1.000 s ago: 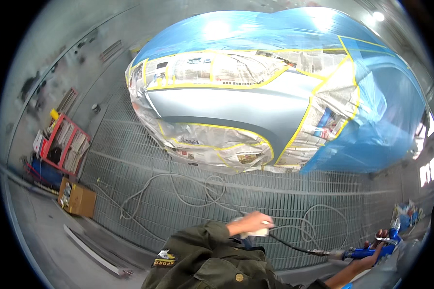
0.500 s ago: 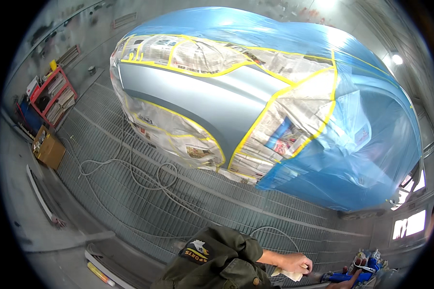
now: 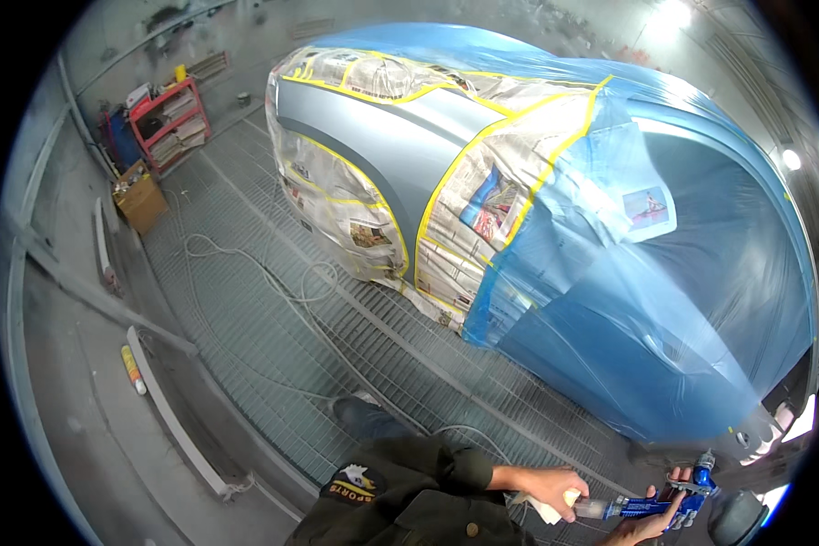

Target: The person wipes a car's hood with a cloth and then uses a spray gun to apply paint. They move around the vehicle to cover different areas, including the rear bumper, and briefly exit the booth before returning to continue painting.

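Note:
At the lower right, my left hand (image 3: 555, 491) grips a cream cloth (image 3: 548, 510) against the clear fitting at the end of a blue spray gun (image 3: 646, 505). My right hand (image 3: 666, 517) holds that gun with fingers curled round it, its metal top pointing up. Ahead of me stands a car wrapped in blue plastic film (image 3: 664, 300), yellow tape and newspaper (image 3: 482, 218). Between the masked areas its silver-grey front fender (image 3: 373, 118) is bare, with a darker grey band along the wheel-arch edge.
A red shelf cart (image 3: 168, 123) stands far left beside a cardboard box (image 3: 141, 205). A pale hose (image 3: 218, 250) loops across the grated floor (image 3: 237, 328). Long metal strips (image 3: 182, 423) and a yellow-and-white tube (image 3: 134, 369) lie along the left wall.
The view has shifted along the car, showing more blue-covered body and bringing my foot into sight. My left hand with the cloth has moved right, up to the spray gun's fitting.

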The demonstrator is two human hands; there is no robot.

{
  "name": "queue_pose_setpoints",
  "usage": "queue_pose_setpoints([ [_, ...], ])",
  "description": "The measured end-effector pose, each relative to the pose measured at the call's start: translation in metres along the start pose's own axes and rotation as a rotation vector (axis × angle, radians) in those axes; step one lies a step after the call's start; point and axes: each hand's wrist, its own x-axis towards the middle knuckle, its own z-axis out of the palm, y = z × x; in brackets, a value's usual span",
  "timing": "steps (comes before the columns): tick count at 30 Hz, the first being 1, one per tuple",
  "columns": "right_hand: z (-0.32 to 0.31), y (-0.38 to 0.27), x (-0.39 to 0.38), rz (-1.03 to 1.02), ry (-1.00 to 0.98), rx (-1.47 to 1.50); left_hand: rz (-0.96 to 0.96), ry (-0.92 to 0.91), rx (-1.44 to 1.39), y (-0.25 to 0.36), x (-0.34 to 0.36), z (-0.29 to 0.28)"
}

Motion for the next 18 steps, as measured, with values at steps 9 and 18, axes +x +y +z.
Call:
queue_pose_setpoints([
  [9, -0.085, -0.017, 0.128, -0.011, 0.087, 0.062, -0.138, 0.099, 0.157, -0.022, 0.037, 0.075],
  [18, -0.103, -0.044, 0.179, -0.029, -0.387, 0.501, 0.014, 0.271, 0.056, 0.008, 0.065, 0.088],
])
